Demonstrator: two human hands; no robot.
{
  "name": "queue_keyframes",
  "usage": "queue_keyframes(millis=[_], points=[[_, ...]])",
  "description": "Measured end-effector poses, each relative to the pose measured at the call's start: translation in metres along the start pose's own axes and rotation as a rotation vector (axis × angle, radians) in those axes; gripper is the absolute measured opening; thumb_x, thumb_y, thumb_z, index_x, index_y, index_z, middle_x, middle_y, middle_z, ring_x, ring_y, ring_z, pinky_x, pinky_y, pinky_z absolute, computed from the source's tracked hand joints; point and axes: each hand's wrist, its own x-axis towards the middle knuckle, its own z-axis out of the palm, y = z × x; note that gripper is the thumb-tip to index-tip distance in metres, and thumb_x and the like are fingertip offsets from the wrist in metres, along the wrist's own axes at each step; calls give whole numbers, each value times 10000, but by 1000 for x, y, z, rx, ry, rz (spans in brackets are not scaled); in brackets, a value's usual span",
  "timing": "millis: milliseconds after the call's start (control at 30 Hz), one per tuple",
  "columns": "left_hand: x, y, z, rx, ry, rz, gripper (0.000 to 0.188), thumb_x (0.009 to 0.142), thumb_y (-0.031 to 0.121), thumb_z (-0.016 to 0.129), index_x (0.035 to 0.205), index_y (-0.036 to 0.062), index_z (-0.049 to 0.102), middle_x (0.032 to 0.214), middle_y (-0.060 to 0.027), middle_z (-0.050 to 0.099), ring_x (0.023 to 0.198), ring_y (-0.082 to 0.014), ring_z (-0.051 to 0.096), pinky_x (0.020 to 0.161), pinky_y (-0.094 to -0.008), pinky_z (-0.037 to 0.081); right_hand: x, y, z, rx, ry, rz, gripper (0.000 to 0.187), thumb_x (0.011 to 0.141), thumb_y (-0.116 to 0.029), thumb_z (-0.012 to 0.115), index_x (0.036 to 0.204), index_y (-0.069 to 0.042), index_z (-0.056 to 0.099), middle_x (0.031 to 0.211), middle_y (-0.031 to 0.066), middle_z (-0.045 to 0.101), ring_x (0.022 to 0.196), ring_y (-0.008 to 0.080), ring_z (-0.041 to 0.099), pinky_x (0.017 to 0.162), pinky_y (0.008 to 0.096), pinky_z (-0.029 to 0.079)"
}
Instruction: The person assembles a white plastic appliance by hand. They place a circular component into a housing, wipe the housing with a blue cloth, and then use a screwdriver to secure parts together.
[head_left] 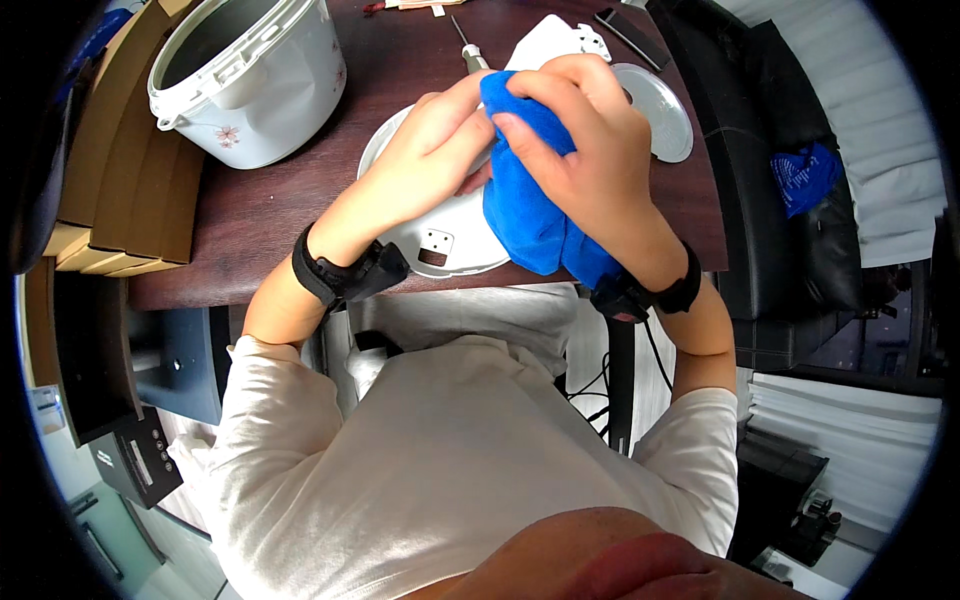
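Observation:
A bunched blue cloth point(528, 215) is gripped by my right hand point(600, 125), its thumb and fingers pressed into the top while the rest hangs toward my wrist. Against the cloth's left edge, my left hand point(435, 150) is closed with curled fingers; whatever they hold is hidden behind the cloth and the hand. Beneath both hands is a round white plastic piece point(465, 255), with a small holed square and a dark rectangular cutout near its front rim. Hands and cloth cover much of it.
On the dark wooden table point(270, 235) stand a white flowered pot-shaped housing point(290, 95) and, at its left, brown cardboard boxes point(130, 200). Farther back lie a screwdriver point(472, 58), a white plastic part point(550, 42), a phone point(632, 38) and a round metallic disc point(665, 115). A black sofa point(745, 170) adjoins the right.

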Motion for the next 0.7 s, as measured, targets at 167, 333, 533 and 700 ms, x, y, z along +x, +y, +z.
queue_keyframes(millis=[167, 333, 533, 700], points=[[-1, 1, -10, 143, -24, 2, 278, 1027, 241, 457, 1135, 4, 554, 618, -58, 596, 527, -146, 582, 515, -281, 452, 7, 17, 12, -105, 134, -105, 227, 782, -276, 784, 921, -124, 689, 901, 41, 635, 653, 227, 671, 540, 320, 525], [0, 5, -10, 157, -25, -40, 247, 1025, 234, 471, 1073, 13, 570, 590, -42, 585, 506, -125, 557, 504, -277, 434, 32, 34, 1, -74, 161, 20, 173, 859, -193, 704, 957, -53, 675, 866, 94, 630, 758, 247, 656, 666, 319, 515], [-2, 4, -2, -133, -74, -97, 267, 1043, 276, 461, 1070, 33, 569, 571, 17, 529, 460, -47, 473, 457, -219, 366, 39, 66, -28, 491, -6, 630, 184, 849, -153, 703, 960, -13, 659, 928, 150, 670, 848, 238, 651, 788, 344, 510], [-1, -1, 6, -240, -129, -34, 287, 1047, 319, 476, 990, 48, 551, 577, 26, 523, 448, -30, 449, 435, -195, 334, 22, 75, -20, 907, -172, 602, 322, 995, -306, 588, 1202, -63, 630, 951, -5, 664, 816, 43, 615, 723, 199, 497]])
